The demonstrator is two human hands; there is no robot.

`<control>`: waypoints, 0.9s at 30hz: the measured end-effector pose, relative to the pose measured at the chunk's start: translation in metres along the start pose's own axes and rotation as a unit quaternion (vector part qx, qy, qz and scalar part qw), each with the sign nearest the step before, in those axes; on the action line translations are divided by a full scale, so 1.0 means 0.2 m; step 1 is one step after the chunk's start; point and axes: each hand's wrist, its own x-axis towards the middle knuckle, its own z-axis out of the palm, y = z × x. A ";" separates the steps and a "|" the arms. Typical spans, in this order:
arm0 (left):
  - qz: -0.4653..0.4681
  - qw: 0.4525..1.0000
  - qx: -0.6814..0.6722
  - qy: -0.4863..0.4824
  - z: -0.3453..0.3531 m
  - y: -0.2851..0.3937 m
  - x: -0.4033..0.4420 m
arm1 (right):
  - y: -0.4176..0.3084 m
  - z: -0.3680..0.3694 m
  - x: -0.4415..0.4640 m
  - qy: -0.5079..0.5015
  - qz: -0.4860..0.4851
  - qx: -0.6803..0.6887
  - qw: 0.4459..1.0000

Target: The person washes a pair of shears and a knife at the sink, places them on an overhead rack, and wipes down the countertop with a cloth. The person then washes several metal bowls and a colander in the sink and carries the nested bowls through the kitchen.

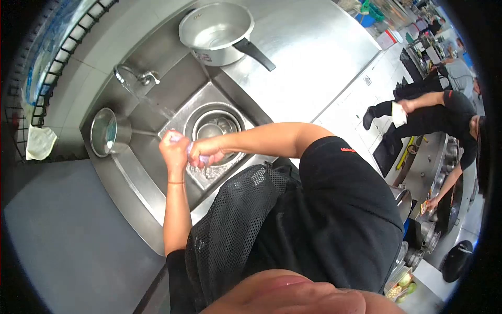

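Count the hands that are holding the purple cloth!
2: the left hand and, beside it, the right hand, both gripping the purple cloth over the sink. Neither hand is hidden.

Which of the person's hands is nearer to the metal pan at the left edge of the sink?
The left. The left hand is just beyond the end of the pan's handle; the right hand is on its far side, farther from the pan.

Your head camera looks steeply down from close above the sink (144, 112), taking it in at a slant. Its wide, curved view also reaches well beyond the sink to a co-worker (442, 118), though the dark rim probably hides some detail.
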 end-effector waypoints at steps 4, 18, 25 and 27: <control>-0.037 0.992 -0.089 -0.084 0.02 0.01 -0.01 | 0.03 0.00 -0.08 -0.058 0.032 0.061 0.996; -0.268 0.960 -0.081 -0.009 0.14 -0.40 -0.43 | -0.70 -0.08 -1.21 0.135 -0.243 -0.369 0.887; -0.361 0.918 -0.133 0.100 0.22 -0.37 -0.54 | -1.83 0.46 -1.43 0.352 -0.630 -0.331 0.608; -0.340 0.928 -0.129 0.081 0.24 -0.43 -0.50 | -2.02 0.30 -1.33 0.388 -0.593 -0.404 0.579</control>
